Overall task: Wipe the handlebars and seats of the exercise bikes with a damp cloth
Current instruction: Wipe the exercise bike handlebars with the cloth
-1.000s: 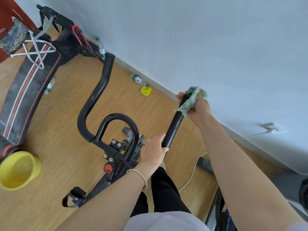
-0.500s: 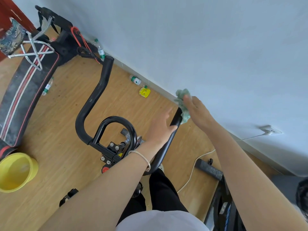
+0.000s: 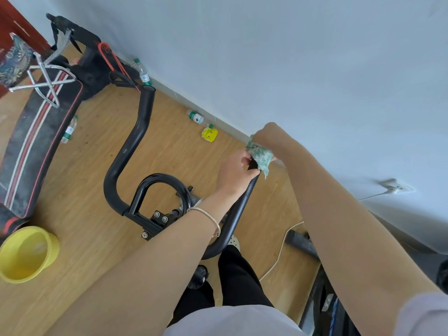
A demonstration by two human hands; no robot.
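Note:
The exercise bike's black handlebar (image 3: 126, 151) curves below me, with a looped middle grip (image 3: 167, 180). My left hand (image 3: 234, 173) grips the right bar (image 3: 242, 204) just below its tip. My right hand (image 3: 269, 139) holds a green damp cloth (image 3: 260, 156) bunched over that tip, so the bar's end is mostly hidden. The bike's seat is out of view.
A yellow bucket (image 3: 26, 253) stands on the wooden floor at the left. A black padded bench (image 3: 36, 146) and a folding stool (image 3: 36, 76) lie beyond it. Plastic bottles (image 3: 195, 116) and a yellow item (image 3: 209, 134) sit by the wall. A white cable (image 3: 278, 253) crosses the floor.
My left hand slid up the right bar from its bend to just below the tip. My right hand turned over the tip with the cloth.

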